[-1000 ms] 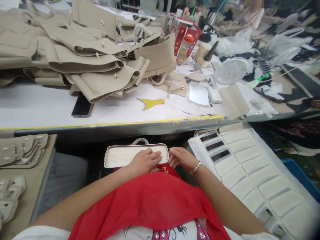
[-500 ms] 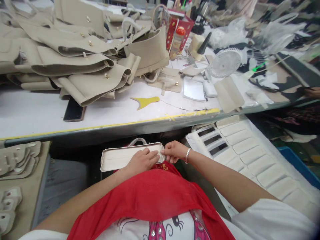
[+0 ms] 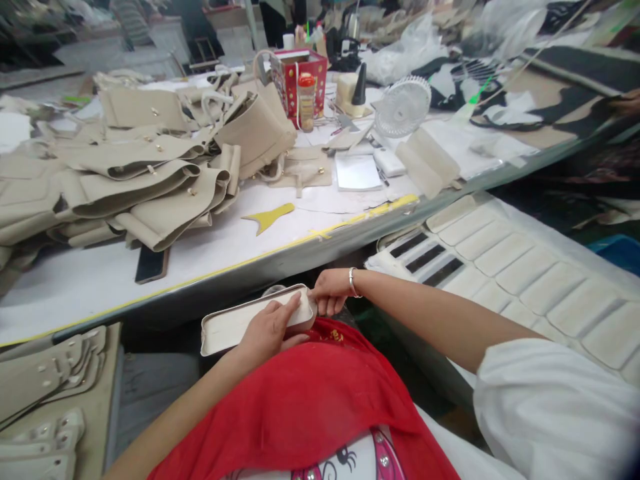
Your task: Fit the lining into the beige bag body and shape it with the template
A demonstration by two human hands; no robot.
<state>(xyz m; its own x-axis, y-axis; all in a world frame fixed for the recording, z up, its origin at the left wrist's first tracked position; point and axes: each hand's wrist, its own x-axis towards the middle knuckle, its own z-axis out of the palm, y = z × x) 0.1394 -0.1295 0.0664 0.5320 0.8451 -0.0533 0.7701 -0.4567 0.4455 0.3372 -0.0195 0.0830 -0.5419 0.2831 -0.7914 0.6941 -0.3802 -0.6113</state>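
In my lap lies a beige handbag [image 3: 227, 331], its long cream bottom panel facing up inside a raised rim. A curved handle shows faintly behind it. My left hand [image 3: 265, 330] grips the near side, the index finger stretched along the panel toward its right end and the thumb lower on the wall. At that right end my right hand [image 3: 331, 290] has its fingers curled, with the index finger and thumb at the rim corner. What lies under the curled fingers is hidden.
Beige bag bodies [image 3: 165, 180] are heaped on the table beside a phone [image 3: 151, 263] and a yellow scrap [image 3: 270, 217]. A small fan [image 3: 404, 107] stands farther back. Cream panels [image 3: 530, 267] lie on a board at right, cut pieces [image 3: 60, 363] at left.
The view has swung, showing more of the room behind the table. My left index finger now stretches out along the panel, and my right index finger presses at the rim corner.
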